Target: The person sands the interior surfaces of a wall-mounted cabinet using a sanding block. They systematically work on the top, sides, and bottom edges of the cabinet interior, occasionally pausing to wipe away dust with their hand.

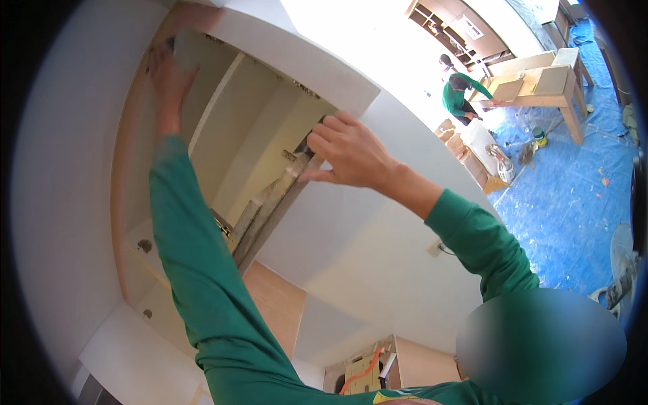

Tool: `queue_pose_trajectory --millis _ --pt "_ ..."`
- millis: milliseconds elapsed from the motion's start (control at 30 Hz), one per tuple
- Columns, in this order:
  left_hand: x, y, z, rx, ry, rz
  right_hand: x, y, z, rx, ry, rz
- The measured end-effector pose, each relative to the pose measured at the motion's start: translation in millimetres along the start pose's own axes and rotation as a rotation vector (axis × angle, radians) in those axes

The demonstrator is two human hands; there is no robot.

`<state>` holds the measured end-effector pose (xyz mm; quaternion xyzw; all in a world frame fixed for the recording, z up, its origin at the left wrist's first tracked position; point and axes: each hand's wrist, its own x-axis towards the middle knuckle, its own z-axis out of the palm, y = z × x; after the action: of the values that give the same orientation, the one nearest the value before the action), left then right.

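Observation:
Both my arms, in green sleeves, reach up to a wall cabinet with no doors on it. My left hand (169,73) is at the upper left, against the cabinet's pinkish wooden side frame (117,202). It holds a pale grey object (188,49) with a dark edge, too blurred to name. The fingers of my right hand (354,152) hook over the cabinet's front edge (276,205), which is rough and grey, with the thumb apart below. What lies under those fingertips is hidden. Inside the cabinet, an upright divider (217,101) parts the pale compartments.
At the upper right, a co-worker in green (458,93) leans by a wooden worktable (567,96) bearing boards. A blue tarp (567,202) covers the floor, with a can (539,136) on it. A cord leaves a wall outlet (434,248). An orange hose (362,374) hangs below.

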<state>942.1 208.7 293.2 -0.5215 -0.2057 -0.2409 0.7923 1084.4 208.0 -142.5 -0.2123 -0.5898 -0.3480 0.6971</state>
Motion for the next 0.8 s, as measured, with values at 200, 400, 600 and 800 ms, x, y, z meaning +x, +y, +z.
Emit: queue_pose_trajectory --millis 200,400,600,800 --pt "30.4 -29.2 6.0 -0.141 -0.113 0.145 1.8 4.0 4.6 0.012 0.091 -0.061" --pt "-110.3 -94.6 -27.2 0.010 -0.040 0.026 -0.7 3.9 -0.8 -0.010 0.080 -0.018" --pt "-246.5 -227.3 -46.9 -0.094 -0.201 -0.168 4.0 -1.3 -4.8 -0.089 0.005 -0.019" --pt "-367.4 -325.8 -76.7 -0.101 -0.354 -0.572 2.2 0.5 -4.8 -0.162 -0.022 0.004"
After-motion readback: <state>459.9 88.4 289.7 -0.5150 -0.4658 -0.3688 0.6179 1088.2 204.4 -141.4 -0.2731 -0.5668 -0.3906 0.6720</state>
